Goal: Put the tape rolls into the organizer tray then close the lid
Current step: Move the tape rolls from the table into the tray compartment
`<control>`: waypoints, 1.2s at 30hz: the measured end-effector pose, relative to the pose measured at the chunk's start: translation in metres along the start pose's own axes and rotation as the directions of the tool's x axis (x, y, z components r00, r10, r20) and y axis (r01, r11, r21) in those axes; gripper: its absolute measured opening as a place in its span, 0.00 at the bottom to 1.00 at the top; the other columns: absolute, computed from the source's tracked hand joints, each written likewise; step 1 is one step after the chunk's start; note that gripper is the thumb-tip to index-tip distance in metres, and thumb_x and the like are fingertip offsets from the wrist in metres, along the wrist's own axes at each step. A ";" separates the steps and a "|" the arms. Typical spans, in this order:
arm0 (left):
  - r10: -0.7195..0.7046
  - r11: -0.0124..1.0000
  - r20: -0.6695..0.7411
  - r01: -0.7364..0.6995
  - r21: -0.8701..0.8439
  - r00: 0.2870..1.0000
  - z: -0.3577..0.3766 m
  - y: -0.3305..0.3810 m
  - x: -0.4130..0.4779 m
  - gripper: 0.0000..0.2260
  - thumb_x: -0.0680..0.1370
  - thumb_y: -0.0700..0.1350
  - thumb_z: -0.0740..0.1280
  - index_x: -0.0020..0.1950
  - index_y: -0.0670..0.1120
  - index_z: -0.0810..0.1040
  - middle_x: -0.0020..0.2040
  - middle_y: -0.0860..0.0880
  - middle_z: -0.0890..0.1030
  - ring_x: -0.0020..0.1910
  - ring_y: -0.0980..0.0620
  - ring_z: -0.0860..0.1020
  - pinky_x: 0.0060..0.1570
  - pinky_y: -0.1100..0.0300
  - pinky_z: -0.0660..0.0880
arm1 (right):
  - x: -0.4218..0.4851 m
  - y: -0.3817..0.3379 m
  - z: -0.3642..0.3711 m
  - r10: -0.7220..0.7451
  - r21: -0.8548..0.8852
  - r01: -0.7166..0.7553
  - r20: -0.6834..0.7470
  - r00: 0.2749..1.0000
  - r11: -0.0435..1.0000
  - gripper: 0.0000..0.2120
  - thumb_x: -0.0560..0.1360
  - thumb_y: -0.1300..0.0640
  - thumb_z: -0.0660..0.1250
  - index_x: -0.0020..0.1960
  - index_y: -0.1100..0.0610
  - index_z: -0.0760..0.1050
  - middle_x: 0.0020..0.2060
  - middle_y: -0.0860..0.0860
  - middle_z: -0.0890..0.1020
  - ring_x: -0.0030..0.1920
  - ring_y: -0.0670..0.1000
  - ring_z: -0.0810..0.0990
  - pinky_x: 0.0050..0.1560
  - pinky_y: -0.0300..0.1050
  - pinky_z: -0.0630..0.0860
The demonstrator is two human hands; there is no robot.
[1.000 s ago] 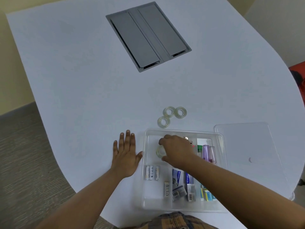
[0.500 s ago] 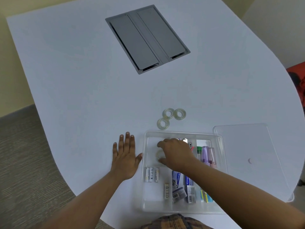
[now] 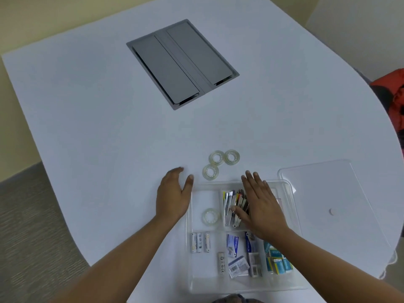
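Note:
A clear organizer tray (image 3: 188,270) lies on the white table near me. One clear tape roll (image 3: 210,216) lies flat in its far-left compartment. Three more tape rolls sit on the table just beyond the tray: one nearest (image 3: 210,172), two side by side behind it (image 3: 216,158) (image 3: 232,157). My right hand (image 3: 261,206) hovers open over the tray's middle, fingers spread, holding nothing. My left hand (image 3: 173,196) is open beside the tray's left wall, thumb near the rim. The clear lid (image 3: 323,193) lies flat to the right of the tray.
The tray also holds batteries (image 3: 200,242), staplers or clips (image 3: 232,206) and small boxes (image 3: 277,261). A grey recessed cable hatch (image 3: 182,63) sits in the table further out. The table's curved edge runs close on the left and right. An orange object (image 3: 393,95) lies off the right edge.
My right hand has let go of the tape roll in the far-left compartment and lifted away to the right, fingers now spread. My left hand has shifted up off the table toward the tray's corner.

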State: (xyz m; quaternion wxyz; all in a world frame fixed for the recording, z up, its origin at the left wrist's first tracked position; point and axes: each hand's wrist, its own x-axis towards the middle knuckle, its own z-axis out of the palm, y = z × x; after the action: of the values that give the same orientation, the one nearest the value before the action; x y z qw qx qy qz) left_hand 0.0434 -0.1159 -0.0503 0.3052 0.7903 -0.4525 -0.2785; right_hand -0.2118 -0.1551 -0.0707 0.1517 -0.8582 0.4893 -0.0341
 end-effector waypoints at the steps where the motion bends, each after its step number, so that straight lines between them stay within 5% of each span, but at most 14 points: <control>1: 0.021 1.000 0.020 -0.021 0.012 1.000 0.002 0.010 0.009 0.21 0.79 0.54 0.63 0.67 0.44 0.71 0.66 0.46 0.75 0.65 0.48 0.72 0.66 0.51 0.69 | -0.001 0.001 0.003 0.003 0.001 -0.003 0.005 1.000 1.000 0.39 0.78 0.35 0.56 0.79 0.54 0.46 0.79 0.50 0.49 0.79 0.49 0.43 0.78 0.49 0.44; 9: 0.074 0.905 0.309 -0.194 0.378 0.948 0.037 0.054 0.048 0.20 0.74 0.54 0.68 0.61 0.44 0.73 0.61 0.45 0.75 0.59 0.45 0.74 0.55 0.49 0.73 | -0.002 0.001 0.010 0.027 0.072 -0.025 -0.035 0.999 0.997 0.35 0.79 0.40 0.57 0.80 0.53 0.49 0.79 0.50 0.53 0.79 0.50 0.46 0.77 0.54 0.48; 17: -0.174 0.868 0.247 0.030 0.495 0.953 0.053 0.067 0.060 0.24 0.67 0.57 0.74 0.55 0.44 0.74 0.55 0.44 0.76 0.55 0.43 0.76 0.48 0.52 0.74 | -0.003 0.000 0.007 0.029 0.082 -0.028 -0.020 0.999 0.996 0.34 0.79 0.41 0.55 0.79 0.54 0.50 0.79 0.50 0.53 0.79 0.49 0.44 0.78 0.52 0.46; 25: -0.035 0.746 0.274 -0.157 0.647 0.961 0.050 0.066 0.066 0.14 0.69 0.50 0.70 0.51 0.46 0.73 0.50 0.46 0.77 0.49 0.45 0.77 0.38 0.56 0.67 | -0.003 0.001 0.008 0.026 0.077 -0.023 -0.027 0.999 0.997 0.33 0.79 0.42 0.55 0.80 0.53 0.50 0.79 0.49 0.52 0.79 0.49 0.45 0.78 0.52 0.46; 31: -0.065 0.759 0.311 -0.156 0.632 0.948 0.046 0.057 0.071 0.22 0.68 0.59 0.71 0.55 0.46 0.74 0.53 0.47 0.77 0.53 0.45 0.77 0.45 0.54 0.72 | -0.003 0.002 0.010 0.026 0.082 -0.024 -0.034 0.999 0.996 0.33 0.80 0.42 0.55 0.80 0.52 0.49 0.80 0.48 0.51 0.79 0.49 0.45 0.78 0.51 0.45; 36: -0.027 0.762 0.314 -0.183 0.621 0.949 0.039 0.058 0.074 0.17 0.69 0.52 0.70 0.53 0.45 0.74 0.53 0.45 0.77 0.51 0.44 0.77 0.44 0.54 0.72 | -0.004 0.002 0.010 0.022 0.083 -0.019 -0.031 0.999 0.996 0.33 0.80 0.42 0.56 0.80 0.52 0.49 0.80 0.49 0.51 0.79 0.49 0.46 0.78 0.52 0.47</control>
State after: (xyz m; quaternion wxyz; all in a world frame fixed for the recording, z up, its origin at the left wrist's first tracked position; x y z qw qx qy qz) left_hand 0.0163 -0.2138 -0.0454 -0.0460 0.7744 -0.5946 -0.2115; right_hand -0.2136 -0.1508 -0.0808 0.1795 -0.8454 0.4986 -0.0666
